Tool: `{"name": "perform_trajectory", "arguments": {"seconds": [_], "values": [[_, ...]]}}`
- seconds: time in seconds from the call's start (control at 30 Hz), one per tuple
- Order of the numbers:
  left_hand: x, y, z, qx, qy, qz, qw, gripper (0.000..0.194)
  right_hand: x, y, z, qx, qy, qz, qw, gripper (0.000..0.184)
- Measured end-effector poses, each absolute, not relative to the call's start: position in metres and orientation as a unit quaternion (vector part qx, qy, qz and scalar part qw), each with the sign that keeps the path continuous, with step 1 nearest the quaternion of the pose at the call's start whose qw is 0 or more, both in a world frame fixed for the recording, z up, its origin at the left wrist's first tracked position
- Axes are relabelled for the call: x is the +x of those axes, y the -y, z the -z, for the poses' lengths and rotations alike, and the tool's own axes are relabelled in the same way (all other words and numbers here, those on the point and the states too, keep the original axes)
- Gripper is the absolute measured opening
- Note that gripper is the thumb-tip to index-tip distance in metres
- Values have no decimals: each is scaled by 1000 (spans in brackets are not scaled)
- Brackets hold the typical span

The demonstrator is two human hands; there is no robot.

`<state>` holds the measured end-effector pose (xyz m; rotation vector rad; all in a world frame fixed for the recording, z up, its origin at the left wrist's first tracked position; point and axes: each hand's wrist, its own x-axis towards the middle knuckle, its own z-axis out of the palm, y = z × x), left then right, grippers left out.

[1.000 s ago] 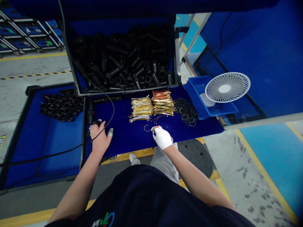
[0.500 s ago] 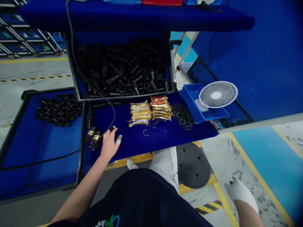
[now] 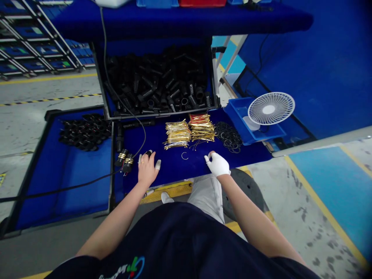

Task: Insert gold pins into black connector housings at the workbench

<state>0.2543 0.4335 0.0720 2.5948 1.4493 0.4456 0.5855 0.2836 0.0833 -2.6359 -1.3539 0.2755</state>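
There are two gold-banded parts (image 3: 127, 163), two gold wire piles (image 3: 177, 134), one lone C-ring (image 3: 182, 157) and one fan (image 3: 271, 109)

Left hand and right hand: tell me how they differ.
The left hand is mostly bare, with pale covers on some fingertips; the right hand wears a white glove.
The left hand's fingers are spread, while the right hand's curl inward.
The left hand is beside the gold-banded parts; the right hand is nearer the ring pile.
Both are at the near side of the blue table.
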Motion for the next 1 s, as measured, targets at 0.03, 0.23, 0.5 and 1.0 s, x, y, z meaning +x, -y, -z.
{"name": "perform_trajectory", "arguments": {"seconds": [0.03,0.23,0.5,1.0], "values": [[254,-433,-72,861,-480,-151,69,54,584,-289,-81,-887,447,-90,76,33],[254,-431,-72,859,-482,-158,69,54,575,-291,-79,-900,430,-58,50,33],[257,-430,-75,854,-491,-154,78,52,580,-290,-83,-888,455,-44,46,26],[259,-432,-40,846,-504,-172,-8,48,624,-281,-59,-814,542,-125,168,23]]}}
